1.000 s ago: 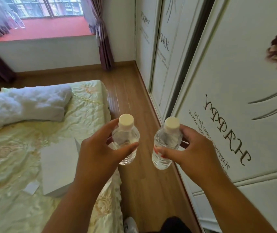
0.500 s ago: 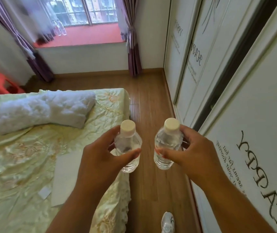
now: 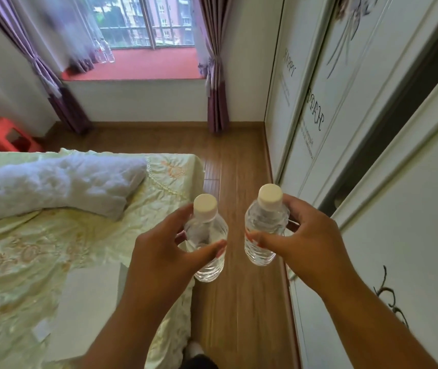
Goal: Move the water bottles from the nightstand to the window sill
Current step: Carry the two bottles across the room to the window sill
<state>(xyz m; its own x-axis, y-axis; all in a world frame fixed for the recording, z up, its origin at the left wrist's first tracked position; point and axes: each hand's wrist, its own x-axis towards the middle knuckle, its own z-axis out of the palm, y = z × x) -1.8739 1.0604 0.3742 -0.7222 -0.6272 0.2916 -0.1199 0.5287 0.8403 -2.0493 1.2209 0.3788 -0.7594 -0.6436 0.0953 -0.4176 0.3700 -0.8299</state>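
I hold two clear water bottles with white caps, upright, in front of me. My left hand (image 3: 164, 251) grips the left bottle (image 3: 207, 230) around its middle. The right bottle (image 3: 264, 225) sits in my right hand (image 3: 305, 243), thumb across its front. Far ahead lies the red window sill (image 3: 143, 67) under the window. Two clear bottles (image 3: 104, 51) stand on the sill's left part, partly blurred behind a sheer curtain. The nightstand is not in view.
A bed (image 3: 53, 235) with a pale green cover and a white rolled duvet (image 3: 61, 185) fills the left. White wardrobe doors (image 3: 372, 155) line the right. A strip of wooden floor (image 3: 239, 161) runs between them toward the window. A red stool (image 3: 2, 134) stands at far left.
The view has swung left and lifted, bringing the window sill and floor aisle toward the centre. Both hands keep the same grip on the bottles.
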